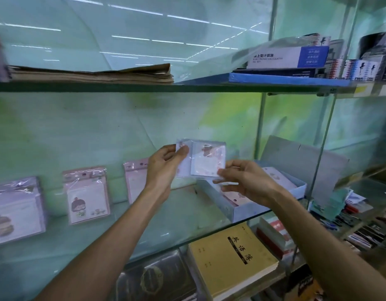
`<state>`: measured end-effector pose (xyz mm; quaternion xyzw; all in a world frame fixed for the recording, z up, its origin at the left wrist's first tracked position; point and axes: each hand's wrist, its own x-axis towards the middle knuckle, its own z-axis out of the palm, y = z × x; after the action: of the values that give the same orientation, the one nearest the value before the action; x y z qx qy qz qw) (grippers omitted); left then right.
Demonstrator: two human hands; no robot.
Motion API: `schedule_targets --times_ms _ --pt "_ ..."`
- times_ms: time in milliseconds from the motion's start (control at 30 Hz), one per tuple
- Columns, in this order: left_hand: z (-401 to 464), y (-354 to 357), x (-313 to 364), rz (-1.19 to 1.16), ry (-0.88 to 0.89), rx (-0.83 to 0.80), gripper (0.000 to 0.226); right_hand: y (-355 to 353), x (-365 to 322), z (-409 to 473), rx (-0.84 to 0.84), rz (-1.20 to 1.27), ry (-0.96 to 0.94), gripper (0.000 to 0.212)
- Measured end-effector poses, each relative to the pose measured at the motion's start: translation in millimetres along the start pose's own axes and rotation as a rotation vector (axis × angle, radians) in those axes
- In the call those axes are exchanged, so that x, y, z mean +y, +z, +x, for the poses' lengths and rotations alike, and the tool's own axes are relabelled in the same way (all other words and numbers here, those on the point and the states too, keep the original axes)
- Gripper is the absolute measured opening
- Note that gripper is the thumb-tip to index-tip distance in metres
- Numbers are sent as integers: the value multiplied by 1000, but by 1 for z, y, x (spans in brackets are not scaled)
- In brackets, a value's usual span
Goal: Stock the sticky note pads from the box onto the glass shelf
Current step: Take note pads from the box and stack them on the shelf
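A: Left to right, what's on the glass shelf [144, 231]?

B: Three wrapped pads lean against the back wall: one at 9 o'clock [16, 210], the next [86, 195] beside it, and a third [134, 181] partly hidden behind the left hand [163, 168]. Then both hands hold a fourth pad [206, 158] in the air near the middle of the picture, and the open box [252, 192] sits on the shelf toward 3 o'clock with more pads inside.

A: And the grip?

B: The left hand pinches the pad's left edge between thumb and fingers. The right hand [245, 181] holds the lower right corner with its fingertips. Both grips are closed on it.

A: How will it handle?

B: Light, I'd judge, and fairly stiff as a block, but the clear wrapper looks slick and loose, so edge pinches like these seem safest.

A: Which way does it face?

B: Its printed face is toward the camera and roughly upright, tilted slightly. It looks nearly square, so I can't call the long axis for certain.
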<state>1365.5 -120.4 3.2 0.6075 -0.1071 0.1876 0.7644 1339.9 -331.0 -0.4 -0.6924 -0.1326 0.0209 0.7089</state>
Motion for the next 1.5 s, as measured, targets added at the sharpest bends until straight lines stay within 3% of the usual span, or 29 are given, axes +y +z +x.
schedule_targets --times_ms 100,200,367,600,767,900,1067,1200,1500 --pt "-2 -13 10 9 13 -9 16 17 2 0 -70 -174 -6 20" --pt "-6 -28 17 86 36 -45 7 31 -6 3 -53 -178 -66 25" --pt "-16 -50 23 169 46 -88 8 54 -15 13 -97 -226 -119 14" --pt "-23 -96 29 60 -35 1 28 109 -5 33 12 63 -133 8" --pt "-29 -141 43 45 16 45 26 161 -7 41 -30 191 -121 5" --pt "-33 -183 59 76 61 144 8 207 -5 43 -100 154 -104 5" --pt "-46 -252 78 185 125 264 8 271 -10 43 -251 5 -143 5" --pt "-69 -305 98 307 138 320 9 324 -28 50 -250 -98 -281 8" --pt "-97 -410 119 460 123 410 8 439 -48 59 -356 -817 -633 14"
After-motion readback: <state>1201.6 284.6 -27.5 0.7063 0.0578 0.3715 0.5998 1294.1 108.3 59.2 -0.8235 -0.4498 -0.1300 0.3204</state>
